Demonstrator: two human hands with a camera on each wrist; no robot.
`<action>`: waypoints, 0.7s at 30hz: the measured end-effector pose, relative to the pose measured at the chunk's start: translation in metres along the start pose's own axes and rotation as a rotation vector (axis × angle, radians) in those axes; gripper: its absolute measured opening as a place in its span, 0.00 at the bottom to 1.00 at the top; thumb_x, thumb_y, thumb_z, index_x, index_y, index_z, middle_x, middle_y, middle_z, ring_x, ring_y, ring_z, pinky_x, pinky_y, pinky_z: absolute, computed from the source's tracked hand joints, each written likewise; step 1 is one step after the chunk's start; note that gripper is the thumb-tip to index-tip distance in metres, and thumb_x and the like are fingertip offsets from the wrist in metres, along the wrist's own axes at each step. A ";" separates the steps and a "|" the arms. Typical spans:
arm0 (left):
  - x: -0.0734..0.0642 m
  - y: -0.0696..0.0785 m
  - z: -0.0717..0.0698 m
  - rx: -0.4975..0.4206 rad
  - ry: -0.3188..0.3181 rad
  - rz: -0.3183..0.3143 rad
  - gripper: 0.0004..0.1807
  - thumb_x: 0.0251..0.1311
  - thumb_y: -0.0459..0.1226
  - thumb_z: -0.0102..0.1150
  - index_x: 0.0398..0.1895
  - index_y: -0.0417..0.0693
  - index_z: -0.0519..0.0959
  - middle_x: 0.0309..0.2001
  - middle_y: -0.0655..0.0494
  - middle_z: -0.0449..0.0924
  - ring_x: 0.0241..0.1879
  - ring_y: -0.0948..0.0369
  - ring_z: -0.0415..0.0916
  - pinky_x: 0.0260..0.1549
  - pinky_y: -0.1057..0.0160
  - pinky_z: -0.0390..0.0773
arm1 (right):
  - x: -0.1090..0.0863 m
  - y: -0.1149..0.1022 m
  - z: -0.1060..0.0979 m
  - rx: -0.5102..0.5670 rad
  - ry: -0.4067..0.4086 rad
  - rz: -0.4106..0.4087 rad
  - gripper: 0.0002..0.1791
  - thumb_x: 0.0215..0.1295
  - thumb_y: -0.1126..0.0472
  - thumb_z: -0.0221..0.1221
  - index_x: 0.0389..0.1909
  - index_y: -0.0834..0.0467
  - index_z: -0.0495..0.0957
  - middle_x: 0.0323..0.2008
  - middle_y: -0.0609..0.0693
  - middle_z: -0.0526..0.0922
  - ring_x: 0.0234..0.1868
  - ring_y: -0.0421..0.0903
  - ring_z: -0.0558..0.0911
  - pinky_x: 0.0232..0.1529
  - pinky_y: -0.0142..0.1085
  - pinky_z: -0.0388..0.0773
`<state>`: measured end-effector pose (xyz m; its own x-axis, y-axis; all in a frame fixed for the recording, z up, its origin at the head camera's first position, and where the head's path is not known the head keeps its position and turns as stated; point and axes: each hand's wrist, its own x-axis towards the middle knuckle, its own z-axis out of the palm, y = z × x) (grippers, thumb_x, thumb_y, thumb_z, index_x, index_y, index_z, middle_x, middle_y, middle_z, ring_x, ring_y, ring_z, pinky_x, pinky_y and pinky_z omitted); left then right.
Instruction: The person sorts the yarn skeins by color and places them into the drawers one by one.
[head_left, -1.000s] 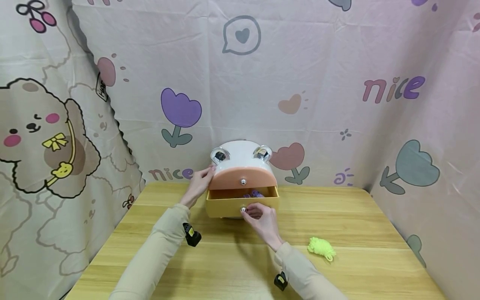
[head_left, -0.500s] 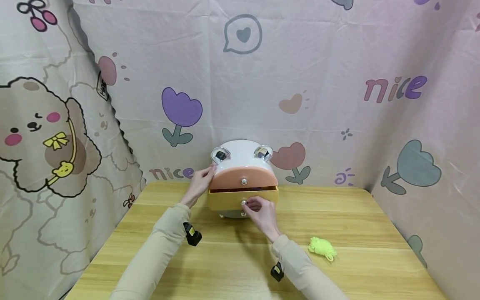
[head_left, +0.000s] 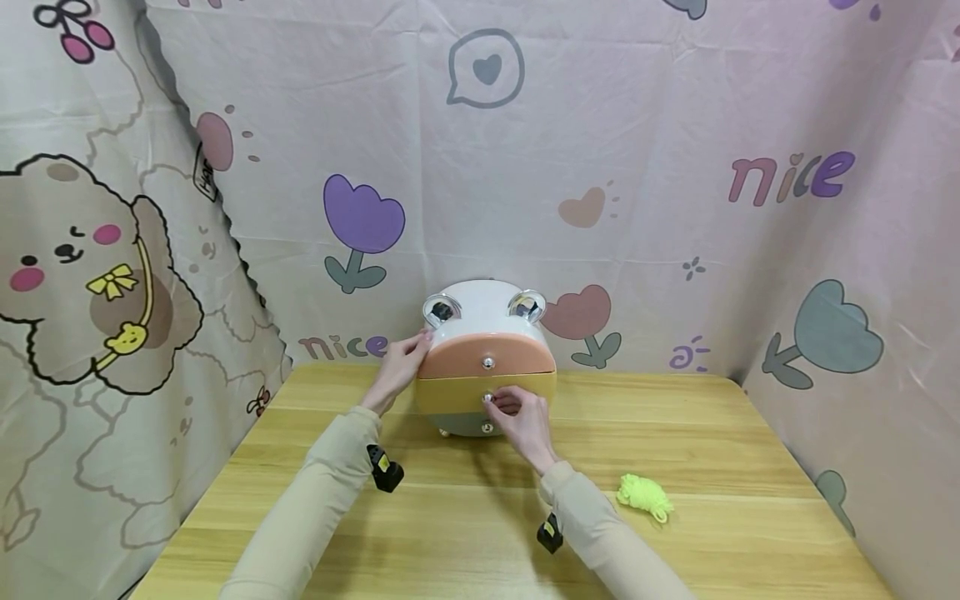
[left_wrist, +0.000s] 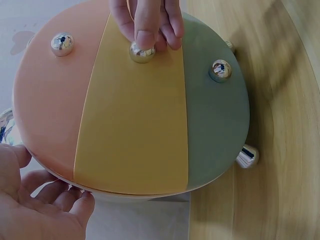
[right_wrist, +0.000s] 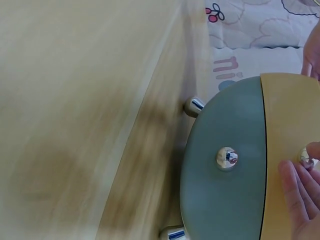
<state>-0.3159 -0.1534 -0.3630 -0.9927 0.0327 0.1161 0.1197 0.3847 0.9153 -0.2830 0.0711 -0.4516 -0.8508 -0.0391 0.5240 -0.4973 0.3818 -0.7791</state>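
Observation:
A small frog-shaped drawer box [head_left: 487,304] stands against the back cloth, with a white top, silver-ringed eyes and three drawer fronts. My right hand [head_left: 521,425] pinches the silver knob [left_wrist: 142,53] of the yellow middle drawer [left_wrist: 132,130], which sits flush with its neighbours. Above it is the orange drawer [head_left: 483,354]; below, the green drawer [right_wrist: 225,195], each with its own knob. My left hand [head_left: 401,367] rests against the box's left side, its thumb and fingertips along the edge in the left wrist view. Whatever is inside the drawers is hidden.
A bundle of neon yellow cord [head_left: 643,495] lies on the wooden table [head_left: 720,442], right of my right forearm. Printed cloth [head_left: 480,167] hangs behind and at both sides. Short silver feet [left_wrist: 247,156] hold the box off the table.
My right hand has pushed the yellow drawer in from partly out to flush. The purple item seen inside it is now hidden. My left hand has stayed on the box's side.

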 end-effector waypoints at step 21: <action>-0.002 0.002 -0.001 -0.002 -0.014 -0.023 0.29 0.78 0.49 0.44 0.74 0.42 0.64 0.78 0.49 0.57 0.79 0.48 0.53 0.79 0.50 0.55 | 0.003 0.002 0.003 -0.007 0.027 -0.018 0.05 0.57 0.66 0.71 0.32 0.63 0.85 0.29 0.57 0.90 0.29 0.50 0.90 0.32 0.26 0.85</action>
<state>-0.3135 -0.1539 -0.3611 -0.9953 0.0367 0.0899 0.0971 0.3836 0.9184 -0.2870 0.0693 -0.4524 -0.8368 -0.0206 0.5471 -0.5110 0.3879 -0.7670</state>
